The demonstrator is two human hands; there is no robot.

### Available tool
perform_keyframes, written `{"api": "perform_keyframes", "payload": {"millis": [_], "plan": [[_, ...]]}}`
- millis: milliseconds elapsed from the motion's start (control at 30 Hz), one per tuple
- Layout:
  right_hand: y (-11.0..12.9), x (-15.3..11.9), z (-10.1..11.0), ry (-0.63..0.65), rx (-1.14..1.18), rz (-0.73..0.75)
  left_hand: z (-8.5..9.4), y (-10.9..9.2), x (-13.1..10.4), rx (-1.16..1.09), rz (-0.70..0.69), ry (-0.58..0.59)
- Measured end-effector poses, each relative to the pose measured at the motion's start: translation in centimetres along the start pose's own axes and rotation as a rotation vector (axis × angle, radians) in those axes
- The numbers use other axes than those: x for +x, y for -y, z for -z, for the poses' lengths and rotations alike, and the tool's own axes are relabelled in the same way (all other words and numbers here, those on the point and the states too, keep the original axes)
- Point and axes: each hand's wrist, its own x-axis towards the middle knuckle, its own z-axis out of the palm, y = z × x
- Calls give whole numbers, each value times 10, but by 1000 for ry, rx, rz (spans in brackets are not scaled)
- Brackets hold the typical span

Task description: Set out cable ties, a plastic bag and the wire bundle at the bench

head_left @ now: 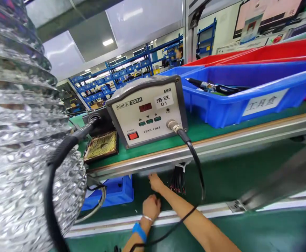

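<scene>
Below the raised shelf, my left hand (151, 206) is low over the green bench top, with a blue band round its wrist. Its fingers are curled in, and whatever they hold, if anything, is hidden. Just beyond it, my right hand (155, 182) reaches under the shelf edge, its fingers bent together; I cannot make out anything in them. A bundle of black wires (178, 179) with reddish ends lies to the right of my right hand. Left of both hands is a blue bin (118, 193). A black cable (199, 171) hangs down across my right forearm.
On the shelf stand a soldering station (149, 112), a soldering iron (83, 131) in its holder, a sponge tray (102, 146) and a blue tool box (216, 115) with pens. A silver foil duct (29, 157) fills the left side. Red bins (281, 52) stand behind.
</scene>
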Motion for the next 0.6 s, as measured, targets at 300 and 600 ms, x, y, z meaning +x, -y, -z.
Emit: {"api": "perform_keyframes", "payload": {"millis": [300,600], "plan": [[73,-248,-120,86,433,1,47,174,-167,-183,358,-458],[138,-221,-161,328,343,271,30,239,-171,-420,262,-295]]}}
